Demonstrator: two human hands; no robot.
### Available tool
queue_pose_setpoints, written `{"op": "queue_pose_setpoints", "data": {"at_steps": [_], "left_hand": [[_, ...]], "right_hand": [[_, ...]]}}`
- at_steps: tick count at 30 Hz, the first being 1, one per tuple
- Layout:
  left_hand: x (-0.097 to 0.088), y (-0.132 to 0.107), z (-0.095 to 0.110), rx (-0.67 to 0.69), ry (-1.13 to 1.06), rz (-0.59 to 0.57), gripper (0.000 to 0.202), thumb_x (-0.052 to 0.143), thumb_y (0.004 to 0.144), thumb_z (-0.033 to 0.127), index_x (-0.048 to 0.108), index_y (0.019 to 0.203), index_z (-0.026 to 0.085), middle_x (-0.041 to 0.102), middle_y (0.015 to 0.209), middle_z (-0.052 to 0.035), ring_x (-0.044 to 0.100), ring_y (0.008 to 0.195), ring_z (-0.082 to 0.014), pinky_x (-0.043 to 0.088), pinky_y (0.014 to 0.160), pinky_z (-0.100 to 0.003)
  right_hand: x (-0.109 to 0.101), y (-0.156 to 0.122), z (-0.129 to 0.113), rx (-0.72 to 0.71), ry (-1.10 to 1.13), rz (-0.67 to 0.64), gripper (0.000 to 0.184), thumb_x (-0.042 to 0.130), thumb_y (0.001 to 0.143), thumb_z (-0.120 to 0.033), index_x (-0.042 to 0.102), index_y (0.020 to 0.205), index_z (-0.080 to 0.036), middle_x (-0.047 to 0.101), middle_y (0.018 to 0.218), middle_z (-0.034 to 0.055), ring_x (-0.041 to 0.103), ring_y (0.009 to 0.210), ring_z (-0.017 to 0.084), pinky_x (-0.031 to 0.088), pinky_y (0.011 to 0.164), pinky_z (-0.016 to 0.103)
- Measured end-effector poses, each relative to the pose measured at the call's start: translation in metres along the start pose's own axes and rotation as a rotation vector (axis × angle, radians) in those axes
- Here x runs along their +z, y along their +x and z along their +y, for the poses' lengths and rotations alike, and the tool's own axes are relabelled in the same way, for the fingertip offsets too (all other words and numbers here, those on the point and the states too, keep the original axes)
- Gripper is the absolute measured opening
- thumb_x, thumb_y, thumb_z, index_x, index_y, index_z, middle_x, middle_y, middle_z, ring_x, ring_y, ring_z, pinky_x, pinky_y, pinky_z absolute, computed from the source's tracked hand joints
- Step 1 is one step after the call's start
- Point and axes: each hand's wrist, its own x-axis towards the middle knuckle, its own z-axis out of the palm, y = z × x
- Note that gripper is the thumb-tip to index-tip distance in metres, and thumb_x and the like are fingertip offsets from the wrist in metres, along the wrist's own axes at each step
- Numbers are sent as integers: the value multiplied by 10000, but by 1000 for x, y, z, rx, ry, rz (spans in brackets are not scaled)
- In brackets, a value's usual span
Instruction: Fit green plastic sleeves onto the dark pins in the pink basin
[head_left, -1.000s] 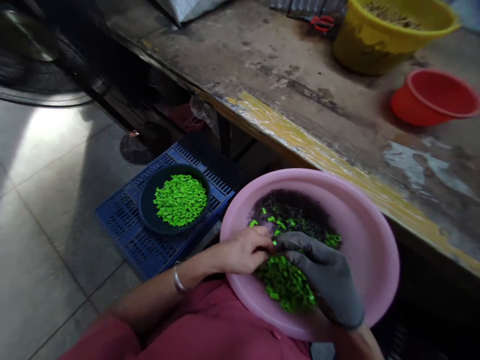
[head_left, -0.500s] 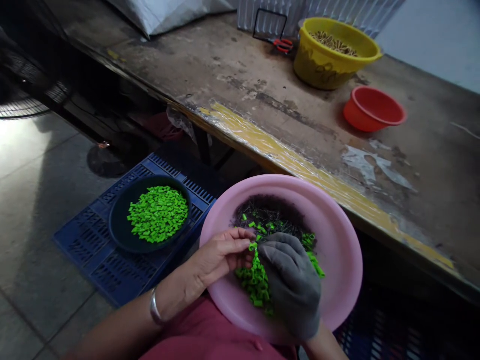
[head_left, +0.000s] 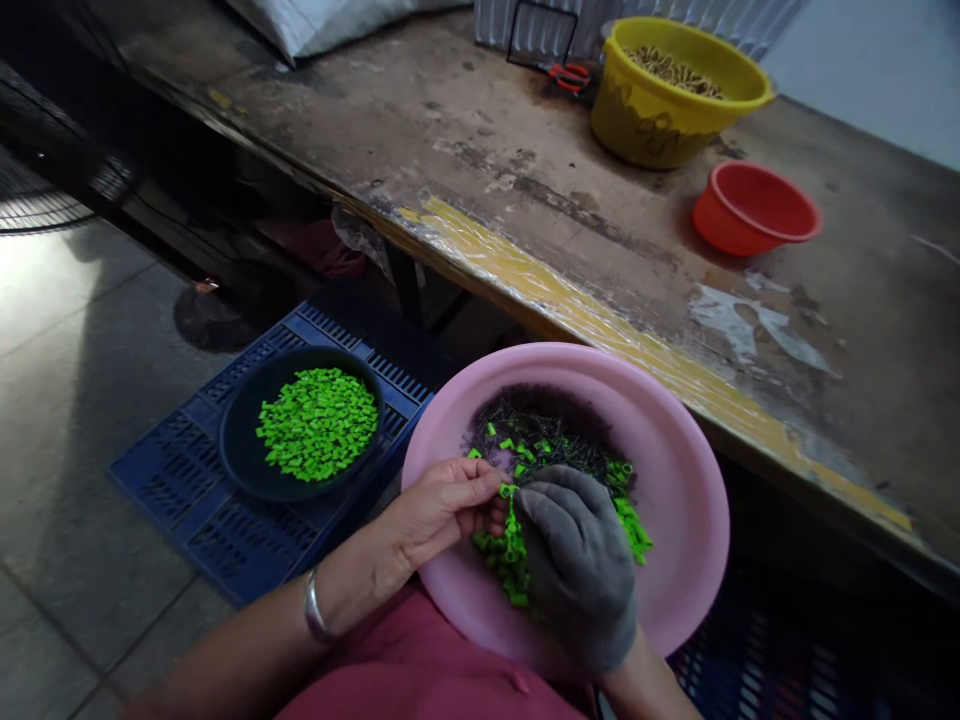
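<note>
My bare left hand (head_left: 457, 500) pinches a small green plastic piece (head_left: 507, 491) between thumb and fingertips, over a pink basin (head_left: 686, 540). Close against it, my right hand (head_left: 577, 560), in a grey glove, is closed with its fingertips at the same piece; anything inside its grip is hidden. Below the hands lie more green pieces (head_left: 510, 575), partly covered by the glove. A heap of thin dark pieces (head_left: 555, 415), too fine to name, fills the far side of the basin, with some loose green pieces on it.
To the left, a dark round tray (head_left: 240, 465) full of green pieces stands on a blue plastic crate (head_left: 180, 520). On the worn table (head_left: 420, 130) are a yellow tub (head_left: 645, 120), a red bowl (head_left: 750, 230) and red-handled scissors (head_left: 570, 77). A fan (head_left: 52, 205) stands far left.
The view has shifted slightly. Both hands stay together over the basin, the green piece still in my left fingers. The gloved hand has turned a little.
</note>
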Motion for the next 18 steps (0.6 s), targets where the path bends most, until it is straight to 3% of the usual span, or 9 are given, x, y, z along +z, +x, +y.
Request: {"op": "queue_pose_setpoints", "data": {"at_steps": [12,18], "left_hand": [[4,-1,2,31,39,72,319,773,701,362,600,784,107,602,658,-14,563,577,-96,470,596,-227],[10,0,-4,177,32,147,345,826,616,354,609,749,120,626,654,-4,569,562,-102,475,570,-238]], "right_hand": [[4,-2,1,48,60,4,193,536,833,-38,594,953,-178,669,848,58,577,904,217,522,830,430],[7,-4,-1,41,56,21,200,526,838,-48,605,948,-195,671,822,54,589,901,224,533,806,435]]}}
